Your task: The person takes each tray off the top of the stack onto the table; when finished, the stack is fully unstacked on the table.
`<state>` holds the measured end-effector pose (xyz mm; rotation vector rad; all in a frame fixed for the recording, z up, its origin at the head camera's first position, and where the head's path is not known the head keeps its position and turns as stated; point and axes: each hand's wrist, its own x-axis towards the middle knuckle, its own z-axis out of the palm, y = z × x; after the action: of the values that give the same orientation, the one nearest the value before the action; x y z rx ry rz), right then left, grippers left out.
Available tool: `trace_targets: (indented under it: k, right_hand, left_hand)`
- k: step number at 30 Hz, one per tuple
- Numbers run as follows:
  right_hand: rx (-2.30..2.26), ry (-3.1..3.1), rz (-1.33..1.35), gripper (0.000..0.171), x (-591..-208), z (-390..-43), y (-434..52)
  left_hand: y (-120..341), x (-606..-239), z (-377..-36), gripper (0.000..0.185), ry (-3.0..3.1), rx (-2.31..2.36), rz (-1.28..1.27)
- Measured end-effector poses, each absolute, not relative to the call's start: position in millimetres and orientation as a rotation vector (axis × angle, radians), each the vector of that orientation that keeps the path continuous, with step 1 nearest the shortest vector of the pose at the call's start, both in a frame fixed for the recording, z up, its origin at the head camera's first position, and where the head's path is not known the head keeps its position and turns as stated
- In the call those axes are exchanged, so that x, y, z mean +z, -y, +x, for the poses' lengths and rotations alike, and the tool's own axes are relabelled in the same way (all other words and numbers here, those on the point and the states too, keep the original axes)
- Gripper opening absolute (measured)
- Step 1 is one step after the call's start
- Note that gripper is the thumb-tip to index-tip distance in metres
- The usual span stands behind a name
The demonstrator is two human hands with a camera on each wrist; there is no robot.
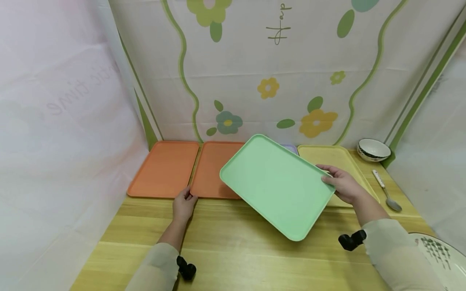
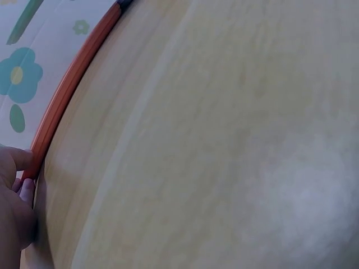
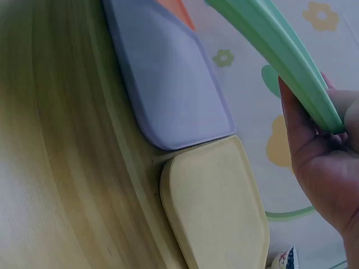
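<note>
My right hand [image 1: 341, 182] grips a light green tray [image 1: 278, 188] by its right corner, thumb over the rim and fingers beneath. The tray is raised and tilted above the table, its edge also showing in the right wrist view. At the front left corner of an orange tray [image 1: 214, 178], my left hand [image 1: 184, 205] pinches the rim. A second orange tray [image 1: 165, 169] lies just left of it. Behind the green tray, a purple tray [image 3: 174, 78] is mostly hidden in the head view but plain in the right wrist view. A yellow tray [image 1: 358, 182] lies right of the purple one.
A patterned bowl [image 1: 373, 150] stands at the back right corner. In front of it lies a spoon [image 1: 386, 190] with a white handle. A white plate [image 1: 445, 258] is partly in view at lower right. Flowered cloth [image 1: 233, 60] hangs behind the wooden table [image 1: 233, 250].
</note>
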<state>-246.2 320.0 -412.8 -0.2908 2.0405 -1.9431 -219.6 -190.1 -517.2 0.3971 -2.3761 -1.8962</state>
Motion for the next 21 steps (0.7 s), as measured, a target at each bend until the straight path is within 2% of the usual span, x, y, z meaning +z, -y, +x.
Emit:
trace_targets:
  k: [17, 21]
  right_hand:
    - [-1.632, -2.088, -0.299, 0.03, -437, -248, -317]
    - [-1.567, -2.076, -0.296, 0.038, -439, -247, -314]
  left_hand:
    - [191, -516, -220, 0.057, 2.366, -1.88, 0.407]
    - [190, -517, -220, 0.058, 2.376, -1.883, 0.41]
